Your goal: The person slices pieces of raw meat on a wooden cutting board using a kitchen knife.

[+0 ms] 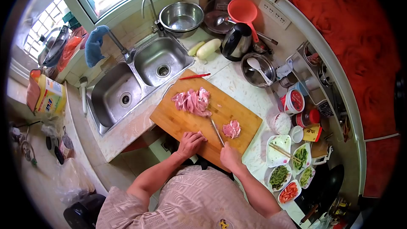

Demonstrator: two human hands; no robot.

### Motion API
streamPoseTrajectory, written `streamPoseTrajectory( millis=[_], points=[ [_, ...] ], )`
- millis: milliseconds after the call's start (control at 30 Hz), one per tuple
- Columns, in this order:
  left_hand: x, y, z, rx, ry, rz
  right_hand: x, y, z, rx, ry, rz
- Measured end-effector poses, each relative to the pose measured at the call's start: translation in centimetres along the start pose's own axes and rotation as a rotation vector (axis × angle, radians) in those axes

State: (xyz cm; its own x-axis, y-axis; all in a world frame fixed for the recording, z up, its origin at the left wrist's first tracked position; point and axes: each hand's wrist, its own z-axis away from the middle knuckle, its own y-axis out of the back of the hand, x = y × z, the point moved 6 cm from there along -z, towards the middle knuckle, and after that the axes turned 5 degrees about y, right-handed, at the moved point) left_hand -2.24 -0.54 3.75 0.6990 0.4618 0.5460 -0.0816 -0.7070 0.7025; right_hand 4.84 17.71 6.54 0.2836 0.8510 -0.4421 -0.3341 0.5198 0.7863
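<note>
A wooden cutting board (241,127) lies on the counter, its near edge at the person's body. Sliced raw meat (193,101) is heaped on its upper left part, and a smaller pile of meat (231,129) sits to the right. My right hand (230,156) is closed round the handle of a knife (217,132), whose blade points up toward the large heap. On the board's near left part, my left hand (190,143) has its fingers pressed together on a small piece of meat (201,134). A red pepper (194,76) rests at the far edge.
The double sink (144,78) is at the left, with a steel basin (181,17) behind it. Two pale gourds (208,48) and a kettle (236,42) stand beyond the board. At right are a white dish with chopsticks (278,143), chopped greens (280,177) and red slices (288,192).
</note>
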Motion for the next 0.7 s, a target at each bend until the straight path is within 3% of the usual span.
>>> streamPoseTrajectory(
  millis=[33, 267, 700],
  points=[
    [0.0, 0.2, 0.0, -0.001, 0.013, -0.005, 0.2, 0.6, 0.7, 0.006, -0.053, 0.014],
    [-0.2, -0.1, 0.8, -0.002, 0.034, -0.045, -2.8, -0.3, 3.4, 0.025, 0.179, 0.118],
    [-0.8, 0.3, -0.2, -0.05, 0.051, -0.075, -3.0, -0.4, 3.3, -0.111, 0.118, 0.188]
  ],
)
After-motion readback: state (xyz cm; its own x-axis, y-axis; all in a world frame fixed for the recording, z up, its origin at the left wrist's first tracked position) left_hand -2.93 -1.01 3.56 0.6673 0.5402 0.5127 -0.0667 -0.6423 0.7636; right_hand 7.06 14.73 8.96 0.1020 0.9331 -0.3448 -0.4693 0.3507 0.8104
